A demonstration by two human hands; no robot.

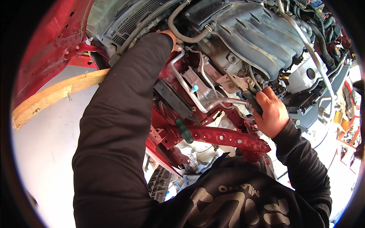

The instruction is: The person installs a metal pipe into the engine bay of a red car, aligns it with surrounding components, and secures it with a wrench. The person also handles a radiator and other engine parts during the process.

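My left hand (pixel 172 37) reaches in at the back of the engine bay, beside a thick grey hose (pixel 180 32). The sleeve and the hose hide most of its fingers, so its grip does not show. My right hand (pixel 272 112) is wrapped around a dark-handled tool (pixel 256 106) near the engine's front side. The tool's far end is hard to make out among the metal parts. Close by, a bent silver metal pipe (pixel 197 104) with a light blue cap (pixel 194 88) runs from near my left hand toward my right.
A ribbed grey engine cover (pixel 258 34) fills the upper middle. A green-handled screwdriver (pixel 184 131) rests by the red frame rail (pixel 228 138). At right sit a white reservoir (pixel 306 76) and a radiator (pixel 321 110). A wooden strip (pixel 57 93) lies at left, near a red body panel (pixel 49 49).
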